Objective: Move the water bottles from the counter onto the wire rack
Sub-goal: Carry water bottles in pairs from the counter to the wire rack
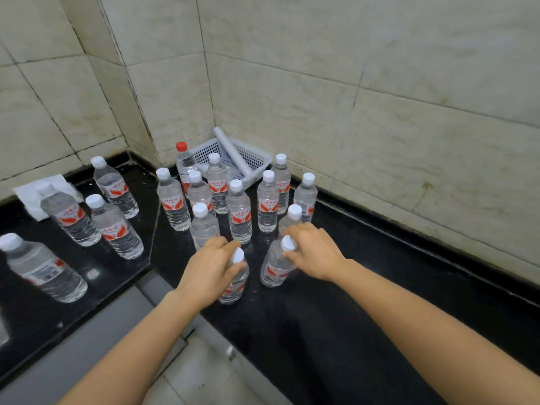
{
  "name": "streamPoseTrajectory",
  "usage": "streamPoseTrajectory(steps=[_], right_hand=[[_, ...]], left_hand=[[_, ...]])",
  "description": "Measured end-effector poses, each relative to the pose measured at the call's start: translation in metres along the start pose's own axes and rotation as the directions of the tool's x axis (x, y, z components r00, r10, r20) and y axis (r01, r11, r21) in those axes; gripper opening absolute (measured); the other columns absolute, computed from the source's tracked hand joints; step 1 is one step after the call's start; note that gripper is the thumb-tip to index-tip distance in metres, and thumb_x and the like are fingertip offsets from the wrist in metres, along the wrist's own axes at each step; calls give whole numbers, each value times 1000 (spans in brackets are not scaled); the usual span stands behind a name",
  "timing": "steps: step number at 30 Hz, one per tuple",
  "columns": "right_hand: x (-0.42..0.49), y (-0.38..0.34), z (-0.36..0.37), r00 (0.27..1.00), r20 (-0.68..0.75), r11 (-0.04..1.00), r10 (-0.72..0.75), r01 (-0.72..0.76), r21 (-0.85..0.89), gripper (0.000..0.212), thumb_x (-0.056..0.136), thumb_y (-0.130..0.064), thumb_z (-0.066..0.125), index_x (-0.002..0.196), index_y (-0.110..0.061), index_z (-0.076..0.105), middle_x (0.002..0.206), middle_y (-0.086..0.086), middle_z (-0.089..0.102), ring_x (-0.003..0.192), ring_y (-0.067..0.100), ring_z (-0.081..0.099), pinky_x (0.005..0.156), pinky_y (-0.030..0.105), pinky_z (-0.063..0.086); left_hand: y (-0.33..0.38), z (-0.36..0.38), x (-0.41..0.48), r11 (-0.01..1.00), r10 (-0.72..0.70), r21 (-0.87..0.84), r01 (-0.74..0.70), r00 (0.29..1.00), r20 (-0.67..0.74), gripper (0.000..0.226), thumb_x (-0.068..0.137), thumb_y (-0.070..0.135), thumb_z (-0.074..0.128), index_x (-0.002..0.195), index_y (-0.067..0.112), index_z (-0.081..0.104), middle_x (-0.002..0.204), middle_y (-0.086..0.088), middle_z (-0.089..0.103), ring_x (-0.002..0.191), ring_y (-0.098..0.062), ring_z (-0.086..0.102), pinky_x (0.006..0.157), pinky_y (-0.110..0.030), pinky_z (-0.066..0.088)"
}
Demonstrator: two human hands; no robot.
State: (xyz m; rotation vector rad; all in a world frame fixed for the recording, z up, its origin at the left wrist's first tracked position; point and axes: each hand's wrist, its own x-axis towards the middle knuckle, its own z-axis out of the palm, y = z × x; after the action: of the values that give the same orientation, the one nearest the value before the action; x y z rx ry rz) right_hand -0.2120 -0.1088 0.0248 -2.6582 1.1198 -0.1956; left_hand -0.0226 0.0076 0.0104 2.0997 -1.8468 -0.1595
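Reaching forward — both hands (260, 263) gripping bottle necks.

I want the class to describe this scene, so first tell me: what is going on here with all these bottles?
A person stands at a black counter in a tiled corner, each hand closed around the neck of a water bottle. The left hand holds one bottle, the right hand another, both tilted. Many more white-capped bottles stand upright behind and to the left, plus one red-capped bottle by a white basket. No wire rack is in view.
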Motion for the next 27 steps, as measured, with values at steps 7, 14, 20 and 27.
streamPoseTrajectory(steps=[7,14,20,27], right_hand=[[-129,48,-66,992,-28,967,126,-116,225,18,76,-30,70,89,-20,65,88,-7,65,82,14,57,73,40,51],[-325,100,-150,941,-171,919,291,-225,324,14,70,-21,73,82,-19,68,82,-2,67,76,18,61,71,44,53],[-489,147,-230,861,-346,917,373,-285,280,8,75,-18,73,80,-13,69,77,5,68,69,16,59,64,37,48],[-638,199,-330,675,-574,886,463,-365,286,8,75,-15,73,78,-10,68,66,7,62,59,8,49,59,32,42]], left_hand=[[107,-12,-25,969,157,-184,-168,985,-70,18,78,38,69,86,23,65,68,5,47,73,-11,45,62,-28,35],[284,-2,-80,867,319,-384,-319,946,-67,35,65,57,54,86,31,66,68,2,53,68,-11,51,61,-31,41],[451,-14,-131,701,371,-587,-405,910,-184,10,74,29,75,83,28,72,74,5,66,67,-4,57,62,-23,47],[637,-41,-156,427,565,-711,-559,779,-273,9,78,21,73,75,28,68,83,-11,72,67,-8,60,65,-32,53]])
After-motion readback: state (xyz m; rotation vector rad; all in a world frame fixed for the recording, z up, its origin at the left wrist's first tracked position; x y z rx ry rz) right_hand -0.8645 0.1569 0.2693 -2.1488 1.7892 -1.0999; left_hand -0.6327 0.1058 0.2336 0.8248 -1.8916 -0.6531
